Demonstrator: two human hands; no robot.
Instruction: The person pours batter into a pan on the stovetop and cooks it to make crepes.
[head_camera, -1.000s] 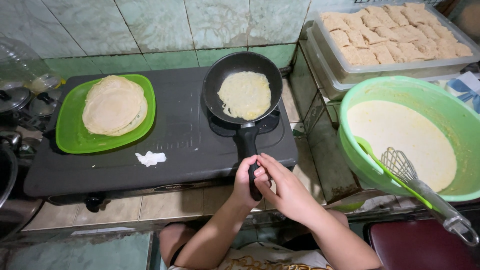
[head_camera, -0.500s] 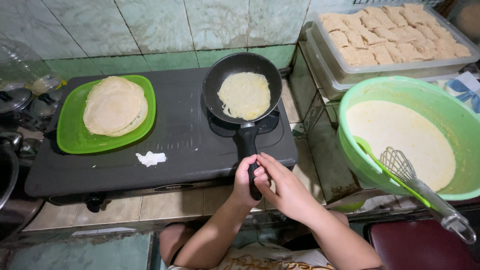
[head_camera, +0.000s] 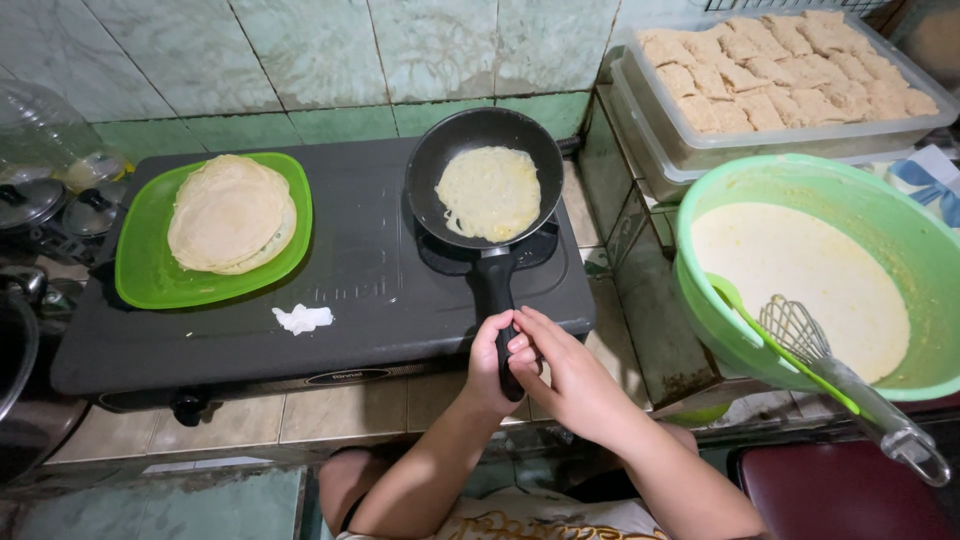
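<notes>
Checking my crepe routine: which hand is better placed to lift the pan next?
Left, probably. The left hand already wraps the black frying pan's handle in a full grip, while the right hand only rests against it from the side.

Both forearms reach up from the near edge and meet in the middle. The left hand (head_camera: 490, 362) is curled into a fist, thumb on top (knuckles facing left). The right hand (head_camera: 566, 372) lies just beside it, touching, fingers bent and pressed against the left hand's fingers.
</notes>
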